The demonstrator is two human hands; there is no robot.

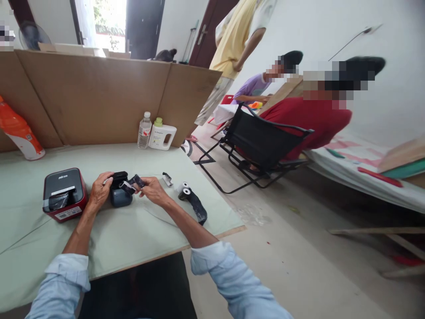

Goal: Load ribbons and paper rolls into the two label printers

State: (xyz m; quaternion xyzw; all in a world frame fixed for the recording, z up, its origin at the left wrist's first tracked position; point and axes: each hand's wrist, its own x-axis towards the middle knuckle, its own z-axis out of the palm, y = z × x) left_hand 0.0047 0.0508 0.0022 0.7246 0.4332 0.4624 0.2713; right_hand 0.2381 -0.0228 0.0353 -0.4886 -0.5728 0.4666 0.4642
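Note:
A small dark label printer (121, 198) stands on the table with its black lid raised. My left hand (99, 190) is closed on the left side of this printer, thumb at the lid. In my right hand (152, 190), the fingers pinch a small roll of black-and-white label tape (137, 181) just over the printer's opening. Part of the roll overlaps the printer, so whether it touches the inside is hidden. A larger red and black printer (64, 195) sits left of my left hand. Right of my right hand lie white-cored rolls with a loose black strip (196, 206).
A cardboard screen (109, 97) lines the table's back. Before it stand an orange bottle (21, 128), a clear water bottle (144, 130) and a white jug (162, 136). A small piece of tape (167, 179) lies nearby. Beyond the table's right edge, a person sits in a black folding chair (265, 137).

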